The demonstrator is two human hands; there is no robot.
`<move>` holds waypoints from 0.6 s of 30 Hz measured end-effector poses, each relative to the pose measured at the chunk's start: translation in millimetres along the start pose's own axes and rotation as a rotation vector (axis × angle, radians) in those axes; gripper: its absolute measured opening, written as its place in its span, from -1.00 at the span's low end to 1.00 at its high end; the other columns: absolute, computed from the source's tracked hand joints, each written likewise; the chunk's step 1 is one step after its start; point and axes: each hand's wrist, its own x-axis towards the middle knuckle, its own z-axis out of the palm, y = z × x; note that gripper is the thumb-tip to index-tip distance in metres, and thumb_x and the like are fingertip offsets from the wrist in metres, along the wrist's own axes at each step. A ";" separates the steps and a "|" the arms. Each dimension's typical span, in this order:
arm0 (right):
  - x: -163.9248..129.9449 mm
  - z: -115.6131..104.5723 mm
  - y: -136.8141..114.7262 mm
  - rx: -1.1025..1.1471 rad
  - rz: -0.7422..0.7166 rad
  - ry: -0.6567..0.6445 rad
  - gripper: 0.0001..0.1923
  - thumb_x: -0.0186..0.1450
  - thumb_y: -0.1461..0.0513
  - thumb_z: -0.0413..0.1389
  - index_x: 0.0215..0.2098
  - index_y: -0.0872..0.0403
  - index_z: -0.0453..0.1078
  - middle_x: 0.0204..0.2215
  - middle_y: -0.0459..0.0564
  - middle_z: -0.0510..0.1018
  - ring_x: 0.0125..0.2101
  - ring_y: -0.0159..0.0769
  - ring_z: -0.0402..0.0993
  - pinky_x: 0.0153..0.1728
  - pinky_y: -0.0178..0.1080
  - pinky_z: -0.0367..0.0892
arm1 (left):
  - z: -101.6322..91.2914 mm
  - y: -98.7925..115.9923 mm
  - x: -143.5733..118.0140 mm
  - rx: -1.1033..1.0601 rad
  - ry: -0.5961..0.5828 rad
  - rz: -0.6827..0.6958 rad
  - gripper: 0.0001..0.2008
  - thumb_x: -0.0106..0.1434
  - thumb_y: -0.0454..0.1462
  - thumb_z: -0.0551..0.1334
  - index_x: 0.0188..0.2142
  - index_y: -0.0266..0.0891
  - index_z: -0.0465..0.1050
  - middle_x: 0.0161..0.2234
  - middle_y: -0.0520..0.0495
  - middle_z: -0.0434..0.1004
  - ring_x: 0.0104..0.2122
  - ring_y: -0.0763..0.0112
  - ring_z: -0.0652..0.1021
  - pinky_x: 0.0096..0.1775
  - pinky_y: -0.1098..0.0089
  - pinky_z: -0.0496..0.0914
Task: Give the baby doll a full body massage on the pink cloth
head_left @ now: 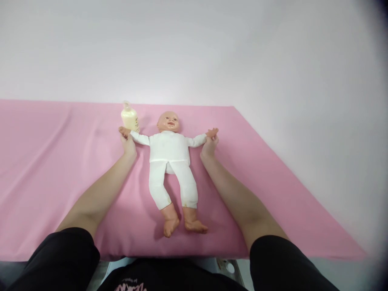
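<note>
A baby doll point(169, 147) with a white cloth body lies on its back, its head away from me and both arms stretched out sideways. My left hand point(129, 145) is closed around the doll's arm on the left, near the wrist. On the other side, my right hand point(209, 148) grips the doll's other arm, also by the wrist. The doll's hands stick out beyond my fingers, and parts of my fingers are hidden under its arms. Just behind my left hand stands a pump bottle point(129, 118) of pale yellow liquid.
A pink sheet point(54, 169) covers the table, with soft folds at the left. Its far edge meets a white wall point(182, 52), and its right edge runs slanting toward me. The near edge is close to my body.
</note>
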 end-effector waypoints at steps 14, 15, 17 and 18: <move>-47.5 14.1 -36.0 -0.424 -0.630 -0.751 -0.48 0.24 0.31 0.08 0.16 -0.08 0.40 0.09 0.02 0.58 0.11 -0.09 0.47 0.27 0.08 0.31 | 27.7 47.4 -43.6 0.511 -0.680 0.560 -0.54 0.47 -0.07 0.08 0.24 -0.21 0.36 0.17 -0.30 0.47 0.19 0.07 0.48 0.29 -0.03 0.32; -46.9 14.0 -35.7 -0.406 -0.599 -0.712 -0.47 0.24 0.31 0.09 0.18 -0.07 0.38 0.11 0.03 0.56 0.13 -0.09 0.46 0.28 0.08 0.30 | 27.7 47.2 -43.4 0.489 -0.639 0.546 -0.54 0.46 -0.07 0.09 0.25 -0.21 0.35 0.18 -0.30 0.47 0.20 0.07 0.47 0.29 -0.03 0.31; -44.1 13.6 -34.1 -0.336 -0.498 -0.601 -0.43 0.25 0.29 0.11 0.23 -0.04 0.31 0.18 0.07 0.51 0.20 -0.10 0.41 0.31 0.08 0.26 | 26.2 46.3 -41.0 0.397 -0.483 0.485 -0.51 0.46 -0.04 0.11 0.27 -0.21 0.29 0.22 -0.31 0.42 0.25 0.07 0.43 0.33 -0.02 0.27; -41.7 13.3 -32.6 -0.283 -0.440 -0.540 -0.41 0.25 0.27 0.11 0.26 -0.03 0.27 0.22 0.09 0.46 0.24 -0.10 0.38 0.32 0.09 0.24 | 24.8 45.3 -38.9 0.331 -0.396 0.440 -0.49 0.46 -0.04 0.12 0.29 -0.20 0.25 0.25 -0.31 0.39 0.28 0.08 0.40 0.34 0.00 0.24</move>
